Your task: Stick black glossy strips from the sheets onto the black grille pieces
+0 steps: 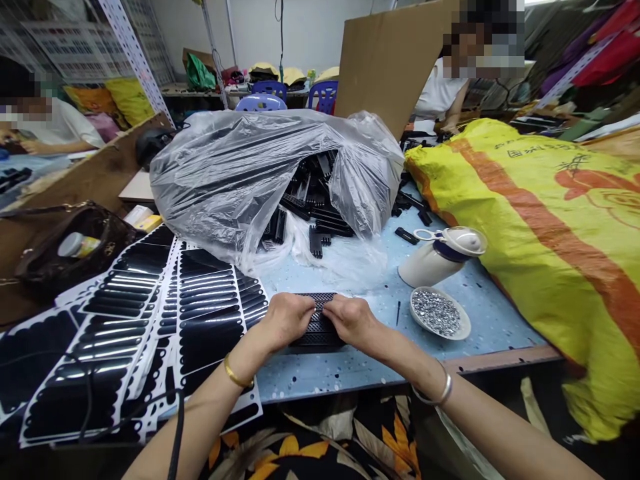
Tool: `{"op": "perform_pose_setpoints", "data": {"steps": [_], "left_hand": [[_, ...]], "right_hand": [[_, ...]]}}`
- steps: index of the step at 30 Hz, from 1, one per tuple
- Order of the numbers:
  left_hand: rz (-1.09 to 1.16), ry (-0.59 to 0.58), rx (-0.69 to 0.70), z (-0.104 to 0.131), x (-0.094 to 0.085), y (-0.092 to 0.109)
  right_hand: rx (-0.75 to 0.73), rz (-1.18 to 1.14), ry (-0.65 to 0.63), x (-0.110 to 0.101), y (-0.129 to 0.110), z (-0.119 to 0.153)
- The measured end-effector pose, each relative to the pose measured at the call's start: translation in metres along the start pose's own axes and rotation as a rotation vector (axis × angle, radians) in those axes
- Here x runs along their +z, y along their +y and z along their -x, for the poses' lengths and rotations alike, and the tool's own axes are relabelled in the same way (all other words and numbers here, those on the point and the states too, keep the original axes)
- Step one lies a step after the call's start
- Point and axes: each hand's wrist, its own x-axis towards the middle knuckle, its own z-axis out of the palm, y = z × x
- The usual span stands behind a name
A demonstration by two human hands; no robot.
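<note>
Sheets of black strips lie at my left. My left hand, fingers pinched, and my right hand, likewise nearly closed, hold the textured black parts between them on the blue tabletop. Right of them stands a bowl of metal pieces.

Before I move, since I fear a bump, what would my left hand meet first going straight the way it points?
Probably your right hand, just across a small gap, though exact depth is unclear.
</note>
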Motion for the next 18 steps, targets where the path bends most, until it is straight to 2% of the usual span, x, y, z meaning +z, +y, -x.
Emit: {"op": "perform_pose_setpoints", "data": {"steps": [5,9,18], "left_hand": [[0.006,0.074,0.015,0.033,0.018,0.0],[-0.033,0.099,-0.014,0.038,0.033,-0.005],[-0.006,0.081,-0.011,0.038,0.029,-0.01]], "right_hand": [[-0.04,-0.042,0.022,0.003,-0.013,0.021],[-0.026,-0.046,0.036,0.008,-0.014,0.022],[-0.01,-0.007,0.019,0.003,-0.015,0.024]]}}
